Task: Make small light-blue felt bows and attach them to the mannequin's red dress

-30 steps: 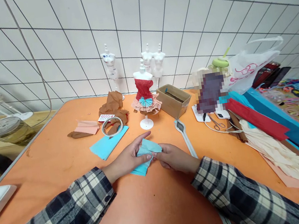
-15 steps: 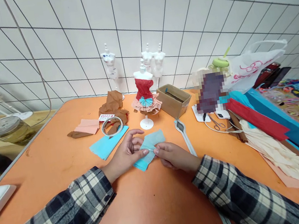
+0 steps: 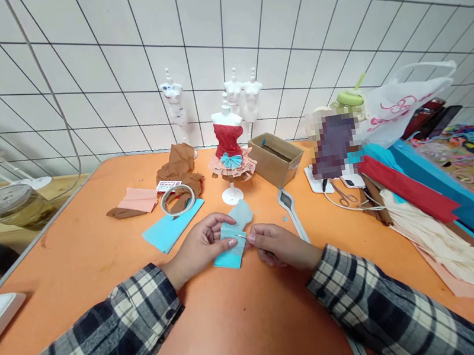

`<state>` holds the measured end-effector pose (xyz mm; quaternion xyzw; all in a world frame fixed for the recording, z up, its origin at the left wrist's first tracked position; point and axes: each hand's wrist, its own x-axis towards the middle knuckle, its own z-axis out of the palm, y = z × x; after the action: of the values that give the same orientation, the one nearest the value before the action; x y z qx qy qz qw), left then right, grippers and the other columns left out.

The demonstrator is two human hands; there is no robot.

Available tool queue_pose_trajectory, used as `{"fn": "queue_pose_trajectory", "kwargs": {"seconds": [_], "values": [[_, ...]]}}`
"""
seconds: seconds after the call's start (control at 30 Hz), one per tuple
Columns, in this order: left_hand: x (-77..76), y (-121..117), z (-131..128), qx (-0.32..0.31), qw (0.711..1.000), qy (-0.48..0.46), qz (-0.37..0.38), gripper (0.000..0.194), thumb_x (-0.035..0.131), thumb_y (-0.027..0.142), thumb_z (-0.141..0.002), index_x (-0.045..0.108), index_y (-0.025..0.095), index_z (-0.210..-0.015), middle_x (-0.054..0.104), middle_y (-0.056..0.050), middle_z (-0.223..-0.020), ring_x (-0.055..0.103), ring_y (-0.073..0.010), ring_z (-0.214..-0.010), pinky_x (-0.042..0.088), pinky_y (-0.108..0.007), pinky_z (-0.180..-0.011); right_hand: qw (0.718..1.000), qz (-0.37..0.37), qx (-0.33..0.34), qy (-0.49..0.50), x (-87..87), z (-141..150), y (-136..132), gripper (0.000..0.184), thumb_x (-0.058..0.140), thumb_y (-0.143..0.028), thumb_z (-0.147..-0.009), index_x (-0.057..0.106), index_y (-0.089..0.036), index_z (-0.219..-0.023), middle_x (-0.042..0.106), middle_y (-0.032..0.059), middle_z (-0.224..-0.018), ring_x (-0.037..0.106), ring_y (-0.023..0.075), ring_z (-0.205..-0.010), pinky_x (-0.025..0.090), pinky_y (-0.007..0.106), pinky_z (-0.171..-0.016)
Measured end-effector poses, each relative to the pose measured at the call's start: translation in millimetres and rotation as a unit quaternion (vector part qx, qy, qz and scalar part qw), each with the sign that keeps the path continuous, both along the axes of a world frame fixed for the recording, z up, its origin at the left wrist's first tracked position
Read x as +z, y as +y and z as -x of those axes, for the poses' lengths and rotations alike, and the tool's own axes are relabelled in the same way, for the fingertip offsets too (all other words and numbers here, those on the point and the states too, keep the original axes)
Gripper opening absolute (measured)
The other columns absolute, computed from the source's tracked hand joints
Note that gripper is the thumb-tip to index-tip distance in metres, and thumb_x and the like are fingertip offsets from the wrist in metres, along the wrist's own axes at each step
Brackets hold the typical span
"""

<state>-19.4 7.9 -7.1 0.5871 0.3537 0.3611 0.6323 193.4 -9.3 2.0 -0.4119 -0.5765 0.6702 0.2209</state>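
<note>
My left hand (image 3: 204, 241) pinches a piece of light-blue crepe paper (image 3: 230, 257) between its thumb and fingers, above the table. Part of the sheet sticks up past the fingertips. Across the paper lies a short, thin, silvery wire (image 3: 241, 235). My right hand (image 3: 277, 244) is closed at the right edge of the paper, its thumb and forefinger on the end of that wire. Just beyond stands a small white dress form (image 3: 227, 120) in a red paper bodice, with a ruffled pink skirt and a blue bow.
To the left lie a blue paper strip (image 3: 167, 232), a silvery wire coil (image 3: 163, 204), brown paper (image 3: 177, 156) and pink paper (image 3: 138, 199). A cardboard box (image 3: 285, 170), scissors (image 3: 347, 199) and cream paper strips (image 3: 435, 233) are on the right. White dress forms (image 3: 174, 100) stand behind.
The blue paper has turned more upright, and its top end has shifted left. My right hand has moved slightly right. A tiny blue scrap now shows on the table beyond it.
</note>
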Motion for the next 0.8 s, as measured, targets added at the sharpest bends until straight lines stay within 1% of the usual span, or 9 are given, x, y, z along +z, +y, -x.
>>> {"fn": "queue_pose_trajectory", "kwargs": {"seconds": [0.13,0.27,0.47,0.6,0.67,0.73,0.8], "values": [[0.4,0.1,-0.5,0.0,1.0,-0.011,-0.003,0.04,0.076,0.03,-0.074,0.052,0.017,-0.104,0.066,0.002,-0.079,0.063,-0.0108,-0.068,0.049,-0.021,-0.061,1.0,0.005,-0.001,-0.009,1.3,-1.7,0.2,0.034,0.051,-0.051,-0.088,0.049,-0.018,-0.082,0.045,-0.0094,-0.043,0.03,0.005,-0.034,0.022,0.017,-0.036],[2.0,-1.1,-1.3,-0.006,1.0,-0.003,-0.002,0.04,0.077,0.029,-0.074,0.053,0.018,-0.105,0.067,0.0,-0.082,0.064,-0.0117,-0.069,0.05,-0.021,-0.061,1.0,0.004,0.003,-0.003,0.1,0.1,-0.8,0.034,0.05,-0.052,-0.089,0.049,-0.018,-0.082,0.046,-0.0087,-0.043,0.031,0.0055,-0.035,0.023,0.018,-0.038],[-1.8,-0.1,-0.1,-0.001,1.0,0.007,-0.007,0.041,0.077,0.03,-0.074,0.054,0.017,-0.106,0.067,0.0,-0.082,0.064,-0.0122,-0.072,0.051,-0.022,-0.064,1.0,0.001,-0.006,0.021,-1.9,1.6,-2.6,0.034,0.05,-0.052,-0.088,0.049,-0.019,-0.083,0.04,-0.0103,-0.043,0.029,0.0058,-0.036,0.021,0.018,-0.038],[-1.0,-0.4,-0.3,-0.001,1.0,0.016,0.003,0.04,0.077,0.031,-0.075,0.054,0.017,-0.104,0.068,-0.002,-0.085,0.063,-0.0116,-0.072,0.05,-0.021,-0.063,1.0,0.0,-0.019,0.021,-1.8,2.6,-4.0,0.033,0.05,-0.051,-0.089,0.048,-0.019,-0.082,0.039,-0.0104,-0.043,0.028,0.0059,-0.036,0.02,0.018,-0.037],[0.3,-0.6,-0.8,0.002,1.0,0.03,-0.002,0.037,0.076,0.033,-0.074,0.056,0.016,-0.1,0.065,0.0,-0.077,0.06,-0.0096,-0.065,0.047,-0.019,-0.057,1.0,0.001,-0.022,0.018,-0.4,3.1,-4.7,0.033,0.049,-0.052,-0.089,0.048,-0.019,-0.082,0.038,-0.0106,-0.043,0.027,0.0059,-0.036,0.02,0.018,-0.037],[1.0,-0.4,-1.4,0.016,0.998,0.053,-0.02,0.035,0.076,0.035,-0.073,0.058,0.016,-0.096,0.056,0.005,-0.065,0.051,-0.007,-0.055,0.04,-0.017,-0.049,1.0,0.002,-0.022,0.006,2.0,3.1,-5.2,0.034,0.048,-0.052,-0.09,0.049,-0.019,-0.082,0.038,-0.0103,-0.043,0.027,0.0061,-0.036,0.02,0.018,-0.037],[0.7,0.1,-1.7,0.027,0.997,0.07,-0.036,0.034,0.076,0.036,-0.073,0.06,0.015,-0.094,0.045,0.008,-0.058,0.043,-0.0057,-0.05,0.035,-0.016,-0.046,1.0,0.001,-0.019,-0.015,5.0,2.4,-5.3,0.035,0.047,-0.053,-0.09,0.05,-0.019,-0.084,0.04,-0.0097,-0.043,0.028,0.0062,-0.036,0.021,0.018,-0.037]]}}
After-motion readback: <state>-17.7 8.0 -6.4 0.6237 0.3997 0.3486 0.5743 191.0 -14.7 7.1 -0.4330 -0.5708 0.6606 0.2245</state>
